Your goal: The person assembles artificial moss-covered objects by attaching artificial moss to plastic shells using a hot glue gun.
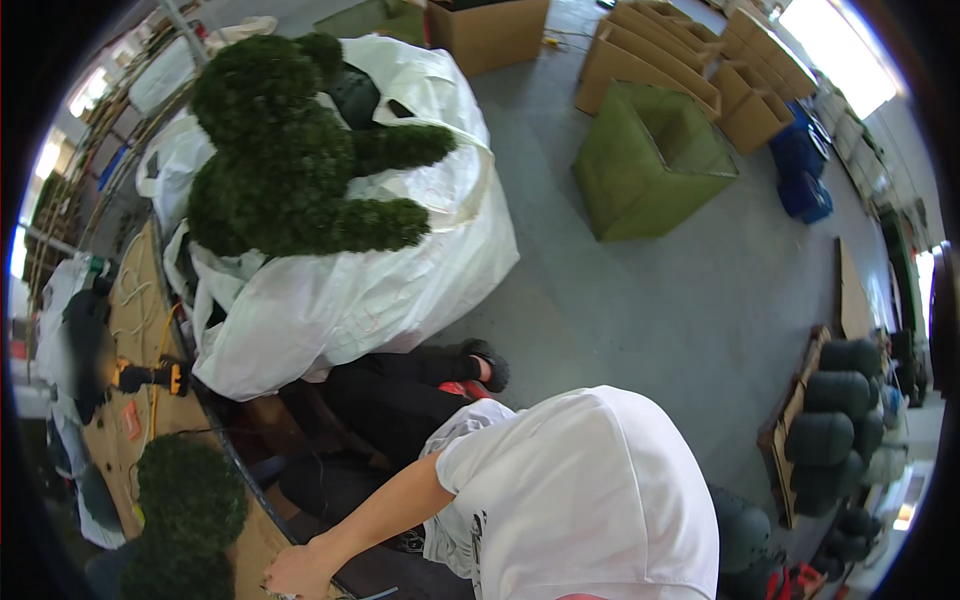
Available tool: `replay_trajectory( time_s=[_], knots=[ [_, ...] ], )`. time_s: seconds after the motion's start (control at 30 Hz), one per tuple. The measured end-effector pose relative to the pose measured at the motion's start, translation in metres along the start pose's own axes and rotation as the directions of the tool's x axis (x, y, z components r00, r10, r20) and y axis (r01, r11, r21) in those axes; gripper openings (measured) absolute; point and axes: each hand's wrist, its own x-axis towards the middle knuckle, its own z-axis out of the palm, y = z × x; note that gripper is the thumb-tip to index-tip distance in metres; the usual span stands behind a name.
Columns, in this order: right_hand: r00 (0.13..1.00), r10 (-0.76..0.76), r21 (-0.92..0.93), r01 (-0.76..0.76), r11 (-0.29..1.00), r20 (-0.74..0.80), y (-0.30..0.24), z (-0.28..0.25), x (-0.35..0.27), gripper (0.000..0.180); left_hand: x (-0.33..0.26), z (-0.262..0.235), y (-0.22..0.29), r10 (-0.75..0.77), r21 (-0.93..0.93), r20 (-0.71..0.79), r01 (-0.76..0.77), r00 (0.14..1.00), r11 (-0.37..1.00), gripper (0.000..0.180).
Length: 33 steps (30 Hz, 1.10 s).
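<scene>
My right arm reaches left from a white sleeve, and my right hand (300,572) is low at the edge of the brown work table (262,545). Its fingers are curled together at the bottom of the view. A small pale bit shows by the fingertips, too little to name. Just left of that hand, a rounded shape covered in dark green artificial grass (190,490) stands on the table. My left hand is out of view.
A bear-shaped figure of green artificial grass (290,160) lies on a bulging white bulk bag (440,270). A yellow-and-black power drill (155,376) is on the table. Beyond are a green open bin (630,180), cardboard boxes (640,60), and dark green rounded forms (835,390) on a pallet.
</scene>
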Motion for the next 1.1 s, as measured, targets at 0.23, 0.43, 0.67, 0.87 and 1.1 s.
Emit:
replay_trajectory(
  time_s=[0.23,0.43,0.67,0.87,1.1],
  knots=[
    [0.995,-0.099,0.383,0.099,0.918,-0.021,-0.027,-0.001,-0.001,0.038,-0.038,0.054,-0.009,-0.089,-0.197,0.08,0.103,0.993,0.975,0.046],
    [0.975,0.076,0.818,0.129,0.561,-0.206,-0.053,0.008,-0.031,0.03,-0.129,-0.004,-0.038,-0.368,-0.181,0.008,0.363,0.93,0.914,0.051],
    [0.939,0.319,0.766,-0.11,0.633,-0.129,-0.03,-0.038,-0.053,0.026,-0.106,0.01,0.068,-0.395,-0.146,-0.107,0.379,0.912,0.914,0.033],
    [0.925,0.379,0.831,-0.201,0.518,-0.013,-0.002,-0.03,-0.05,0.022,-0.093,0.029,0.067,-0.455,-0.116,-0.128,0.443,0.881,0.889,0.034],
    [0.903,0.423,0.964,-0.179,0.197,0.082,0.029,-0.031,-0.047,0.018,-0.079,0.029,0.056,-0.472,-0.616,0.168,0.466,0.865,0.635,0.033]
  ],
)
